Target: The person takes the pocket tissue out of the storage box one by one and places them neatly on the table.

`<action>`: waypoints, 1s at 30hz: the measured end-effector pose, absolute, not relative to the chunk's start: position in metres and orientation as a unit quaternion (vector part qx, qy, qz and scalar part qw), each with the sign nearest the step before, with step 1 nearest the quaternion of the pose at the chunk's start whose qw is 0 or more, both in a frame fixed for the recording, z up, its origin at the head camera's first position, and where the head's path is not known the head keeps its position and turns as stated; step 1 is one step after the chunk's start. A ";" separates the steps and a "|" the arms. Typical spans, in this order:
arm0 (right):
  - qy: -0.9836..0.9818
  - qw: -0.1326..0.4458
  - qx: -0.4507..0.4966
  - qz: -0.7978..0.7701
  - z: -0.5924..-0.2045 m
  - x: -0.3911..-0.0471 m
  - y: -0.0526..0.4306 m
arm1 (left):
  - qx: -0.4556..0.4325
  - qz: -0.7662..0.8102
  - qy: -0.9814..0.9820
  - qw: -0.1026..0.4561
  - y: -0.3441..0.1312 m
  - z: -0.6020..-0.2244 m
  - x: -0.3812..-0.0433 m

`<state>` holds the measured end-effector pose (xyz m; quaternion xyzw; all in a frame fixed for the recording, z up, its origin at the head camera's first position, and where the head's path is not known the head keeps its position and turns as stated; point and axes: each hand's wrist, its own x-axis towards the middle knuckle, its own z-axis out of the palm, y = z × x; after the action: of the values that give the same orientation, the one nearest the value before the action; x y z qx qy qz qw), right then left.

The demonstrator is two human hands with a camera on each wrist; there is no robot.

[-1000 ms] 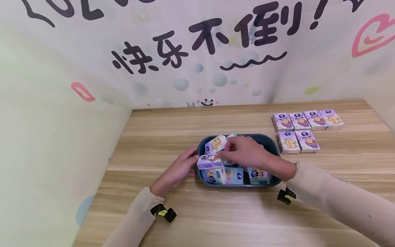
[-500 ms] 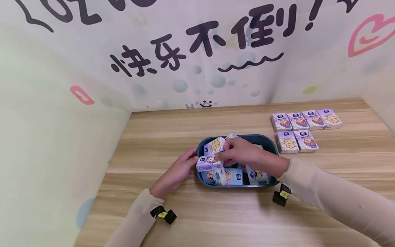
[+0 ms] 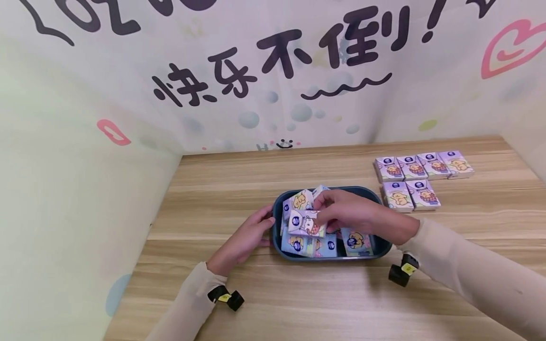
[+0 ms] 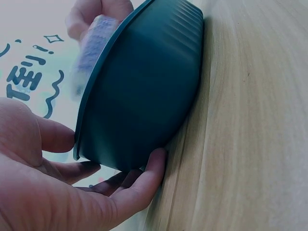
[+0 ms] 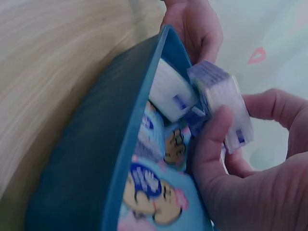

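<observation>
My right hand pinches a small purple tissue pack with a cartoon print between thumb and fingers. It holds the pack over the left part of a dark teal oblong plastic basin. Inside the basin lie blue tissue packs and a purple pack, partly hidden by my right hand. My left hand grips the basin's left end from outside, thumb and fingers round its wall in the left wrist view.
On the wooden table, to the right of the basin, purple tissue packs lie in two rows, several behind and two in front. A printed white cloth wall rises behind the table and at its sides.
The held tissue pack has moved right and turned its printed face up, away from the basin's left rim. My right hand has shifted slightly right; the left hand stays at the basin.
</observation>
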<state>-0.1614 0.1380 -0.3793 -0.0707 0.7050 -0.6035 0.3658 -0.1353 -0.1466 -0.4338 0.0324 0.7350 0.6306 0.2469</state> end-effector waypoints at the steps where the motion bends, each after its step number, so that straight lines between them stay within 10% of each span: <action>1: 0.703 0.370 -0.074 -0.603 -0.379 -0.161 0.141 | 0.033 0.631 0.735 0.247 -0.147 -0.434 -0.135; 30: 0.632 0.249 0.022 -0.733 -0.387 -0.162 0.299 | 0.032 0.625 0.740 0.247 -0.146 -0.434 -0.135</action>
<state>-0.1617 0.2990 -0.3866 0.0223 0.6323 -0.7334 0.2485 -0.1354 -0.1462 -0.4335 0.0318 0.7398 0.6251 0.2468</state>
